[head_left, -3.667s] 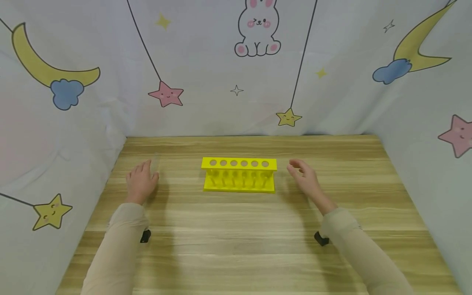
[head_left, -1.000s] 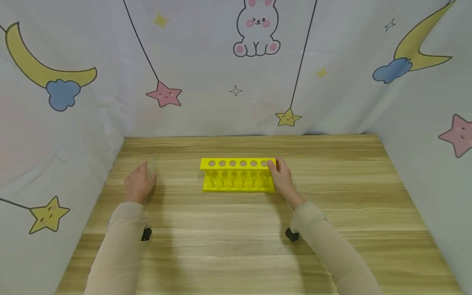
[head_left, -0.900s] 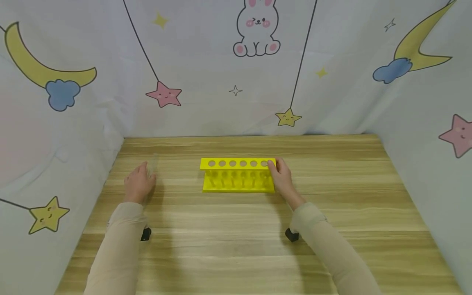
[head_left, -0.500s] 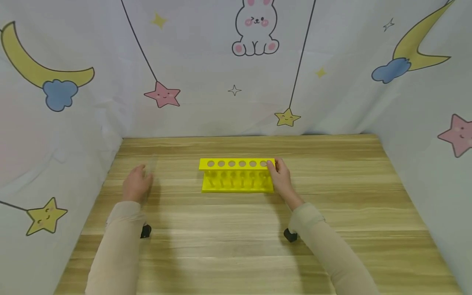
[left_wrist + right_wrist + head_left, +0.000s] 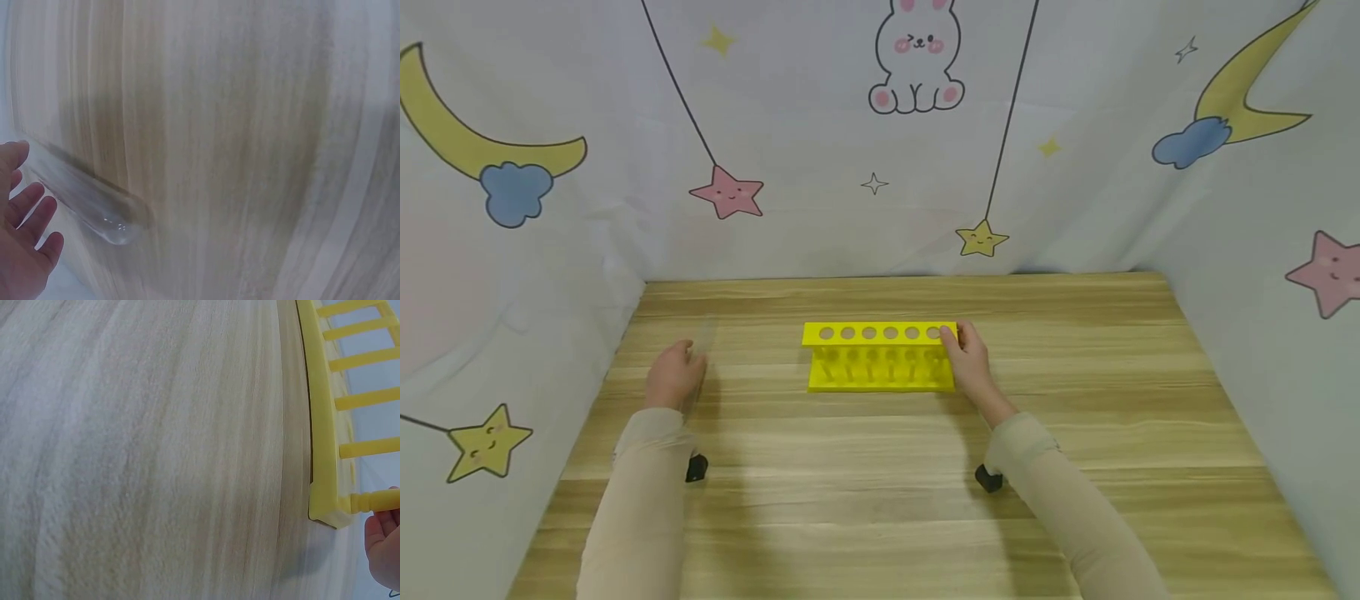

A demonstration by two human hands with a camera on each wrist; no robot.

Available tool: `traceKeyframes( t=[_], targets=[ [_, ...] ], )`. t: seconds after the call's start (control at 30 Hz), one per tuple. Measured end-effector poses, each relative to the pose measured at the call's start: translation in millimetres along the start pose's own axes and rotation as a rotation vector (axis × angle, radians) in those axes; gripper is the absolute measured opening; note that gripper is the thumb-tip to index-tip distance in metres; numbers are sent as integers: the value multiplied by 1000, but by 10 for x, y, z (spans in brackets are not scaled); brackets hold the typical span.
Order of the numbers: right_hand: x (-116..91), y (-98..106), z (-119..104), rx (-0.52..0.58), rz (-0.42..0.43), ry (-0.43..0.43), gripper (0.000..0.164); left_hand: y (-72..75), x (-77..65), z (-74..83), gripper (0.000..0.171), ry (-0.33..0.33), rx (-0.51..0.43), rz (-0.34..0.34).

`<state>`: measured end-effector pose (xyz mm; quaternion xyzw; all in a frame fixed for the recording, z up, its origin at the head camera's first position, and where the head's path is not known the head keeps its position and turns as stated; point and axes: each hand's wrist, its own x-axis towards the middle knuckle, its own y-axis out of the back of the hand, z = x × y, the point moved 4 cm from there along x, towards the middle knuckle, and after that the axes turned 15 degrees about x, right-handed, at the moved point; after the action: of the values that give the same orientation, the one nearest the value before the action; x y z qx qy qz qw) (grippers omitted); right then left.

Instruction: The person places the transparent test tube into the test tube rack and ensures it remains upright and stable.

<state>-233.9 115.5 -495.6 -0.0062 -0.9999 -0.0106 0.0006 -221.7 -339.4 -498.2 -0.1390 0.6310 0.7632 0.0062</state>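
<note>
A yellow test tube rack [image 5: 880, 334] stands upright on the wooden table, with a row of round holes along its top and pegs below. My right hand [image 5: 972, 364] grips its right end, thumb over the top plate; in the right wrist view the fingers are beside the end post of the rack [image 5: 324, 419]. To the left, a clear test tube [image 5: 94, 203] lies on the table, only faintly visible in the head view. My left hand [image 5: 672, 375] is beside it, fingers loosely bent and not wrapped around the tube.
White cloth walls [image 5: 820, 233] printed with stars, moons and a rabbit enclose the table [image 5: 865, 467] at the back and both sides. A small black device [image 5: 697, 468] is worn under each wrist.
My right hand has come in from the right and taken hold of the rack's end. My left hand has drawn back slightly, its fingers bending more. The rack stays in place.
</note>
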Motion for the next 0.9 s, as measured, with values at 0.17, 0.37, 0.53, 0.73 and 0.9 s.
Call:
traceKeyframes(
  t=[0.17, 0.37, 0.53, 0.73, 0.9],
  targets=[
    [36, 13, 103, -1, 0, 22, 42, -9, -53, 21, 49, 0, -4, 25],
    [48, 13, 117, -4, 4, 22, 42, -39, -64, 26, 47, -2, -8, 53],
    [51, 18, 107, 7, 1, 6, 39, -76, -27, 9, 47, 0, -7, 47],
    [-30, -15, -79, 10, -1, 2, 33, -101, 4, -3, 47, 24, -8, 38],
    [-85, -47, -171, 1, 6, 13, 31, -110, 15, -4, 49, 45, 1, 22]
  ],
)
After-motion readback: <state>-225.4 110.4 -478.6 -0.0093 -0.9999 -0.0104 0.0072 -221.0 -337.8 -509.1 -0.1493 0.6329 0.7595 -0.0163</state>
